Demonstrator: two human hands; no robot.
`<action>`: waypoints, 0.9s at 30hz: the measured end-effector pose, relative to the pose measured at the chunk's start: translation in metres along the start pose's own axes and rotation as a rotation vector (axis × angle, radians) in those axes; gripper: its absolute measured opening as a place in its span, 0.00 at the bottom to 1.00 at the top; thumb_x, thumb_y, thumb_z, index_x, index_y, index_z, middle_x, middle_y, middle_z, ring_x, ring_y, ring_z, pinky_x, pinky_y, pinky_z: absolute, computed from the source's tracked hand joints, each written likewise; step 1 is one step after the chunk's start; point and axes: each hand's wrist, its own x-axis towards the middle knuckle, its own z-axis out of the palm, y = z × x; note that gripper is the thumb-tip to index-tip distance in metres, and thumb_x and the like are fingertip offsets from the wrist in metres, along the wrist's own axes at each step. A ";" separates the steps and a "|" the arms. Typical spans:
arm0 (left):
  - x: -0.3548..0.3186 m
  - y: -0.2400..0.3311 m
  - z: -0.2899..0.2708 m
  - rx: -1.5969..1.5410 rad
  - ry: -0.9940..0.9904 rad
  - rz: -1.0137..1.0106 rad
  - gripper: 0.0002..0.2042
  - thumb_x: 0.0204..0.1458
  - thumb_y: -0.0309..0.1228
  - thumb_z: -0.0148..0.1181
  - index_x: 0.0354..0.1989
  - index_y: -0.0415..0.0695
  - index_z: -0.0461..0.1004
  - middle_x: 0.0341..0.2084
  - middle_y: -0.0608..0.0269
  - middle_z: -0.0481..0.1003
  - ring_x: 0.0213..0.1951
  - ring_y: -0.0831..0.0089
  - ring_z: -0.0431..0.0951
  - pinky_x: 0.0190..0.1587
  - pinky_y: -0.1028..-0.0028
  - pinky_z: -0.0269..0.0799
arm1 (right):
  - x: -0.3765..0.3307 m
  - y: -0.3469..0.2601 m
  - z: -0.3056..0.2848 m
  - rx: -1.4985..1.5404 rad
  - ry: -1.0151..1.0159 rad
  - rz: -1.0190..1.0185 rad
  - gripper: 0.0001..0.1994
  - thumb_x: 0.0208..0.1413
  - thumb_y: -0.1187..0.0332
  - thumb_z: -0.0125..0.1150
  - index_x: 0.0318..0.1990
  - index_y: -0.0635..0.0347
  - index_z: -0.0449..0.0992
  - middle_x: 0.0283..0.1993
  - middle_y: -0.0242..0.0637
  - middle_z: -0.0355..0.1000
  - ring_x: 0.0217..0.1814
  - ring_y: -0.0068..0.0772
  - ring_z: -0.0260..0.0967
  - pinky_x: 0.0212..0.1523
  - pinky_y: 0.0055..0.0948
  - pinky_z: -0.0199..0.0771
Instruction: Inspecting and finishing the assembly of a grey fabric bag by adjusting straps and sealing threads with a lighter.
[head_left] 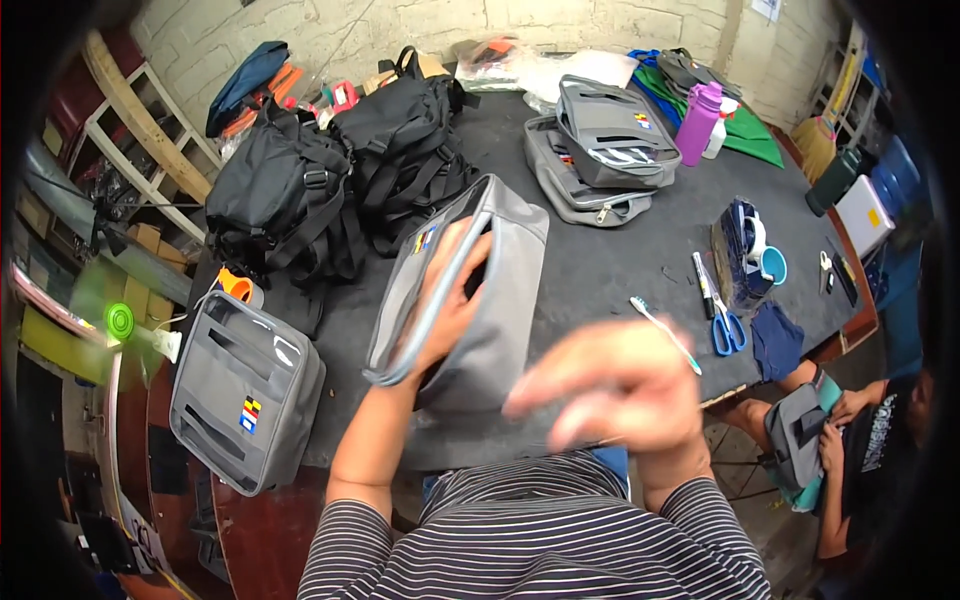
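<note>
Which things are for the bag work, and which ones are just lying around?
Seems part of the work:
the open gray bag, with the left hand inside it
the similar gray bag at the left

Probably just lying about:
purple bottle
broom
green fan

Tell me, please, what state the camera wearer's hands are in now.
Left hand: inside the gray fabric bag; grip cannot be told.
Right hand: open, blurred, apparently empty.

So the left hand (pixel 452 310) is inside the front case (pixel 500 330) on the table (pixel 600 260), with another case (pixel 225 400) left of it, bags (pixel 390 135) behind that one, stacked cases (pixel 610 130) further back right beside a bottle (pixel 696 125), plus scissors (pixel 728 330) lying right of a toothbrush (pixel 660 325).
</note>
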 end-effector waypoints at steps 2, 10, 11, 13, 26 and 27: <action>-0.029 -0.015 -0.002 -0.290 -0.027 -0.369 0.22 0.54 0.33 0.56 0.57 0.40 0.67 0.56 0.51 0.65 0.58 0.58 0.65 0.58 0.68 0.60 | 0.017 0.029 -0.032 -0.200 0.303 -0.037 0.09 0.50 0.74 0.64 0.39 0.66 0.79 0.36 0.39 0.77 0.38 0.28 0.73 0.42 0.27 0.72; -0.012 -0.030 0.002 -0.398 -0.065 -0.302 0.21 0.55 0.34 0.56 0.57 0.40 0.67 0.56 0.51 0.66 0.57 0.59 0.66 0.59 0.67 0.61 | 0.062 0.092 -0.058 0.172 -0.026 0.317 0.11 0.60 0.65 0.58 0.44 0.63 0.75 0.37 0.24 0.72 0.43 0.14 0.65 0.49 0.19 0.65; -0.012 -0.033 0.003 -0.411 -0.067 -0.302 0.21 0.55 0.34 0.56 0.57 0.40 0.67 0.56 0.51 0.66 0.57 0.59 0.66 0.59 0.67 0.61 | 0.062 0.095 -0.053 0.198 -0.092 0.325 0.11 0.60 0.64 0.57 0.42 0.63 0.75 0.38 0.23 0.71 0.41 0.13 0.64 0.45 0.17 0.64; -0.012 -0.041 0.004 -0.437 -0.073 -0.303 0.21 0.55 0.34 0.55 0.57 0.40 0.67 0.56 0.51 0.66 0.57 0.59 0.66 0.59 0.67 0.61 | 0.064 0.104 -0.045 0.488 -0.131 0.416 0.13 0.60 0.58 0.59 0.36 0.61 0.74 0.32 0.22 0.70 0.35 0.11 0.63 0.39 0.15 0.63; -0.007 -0.088 0.015 -0.637 -0.103 -0.322 0.21 0.56 0.35 0.54 0.57 0.40 0.67 0.55 0.52 0.66 0.57 0.59 0.66 0.59 0.66 0.61 | 0.086 0.131 -0.029 0.190 0.031 0.386 0.19 0.57 0.60 0.63 0.18 0.56 0.66 0.19 0.17 0.59 0.23 0.08 0.51 0.24 0.18 0.54; -0.009 -0.092 0.017 -0.653 -0.107 -0.332 0.21 0.56 0.35 0.54 0.57 0.40 0.67 0.55 0.52 0.66 0.57 0.59 0.66 0.59 0.66 0.61 | 0.085 0.134 -0.024 0.223 0.088 0.402 0.20 0.59 0.59 0.61 0.18 0.55 0.65 0.18 0.16 0.58 0.22 0.08 0.50 0.23 0.19 0.52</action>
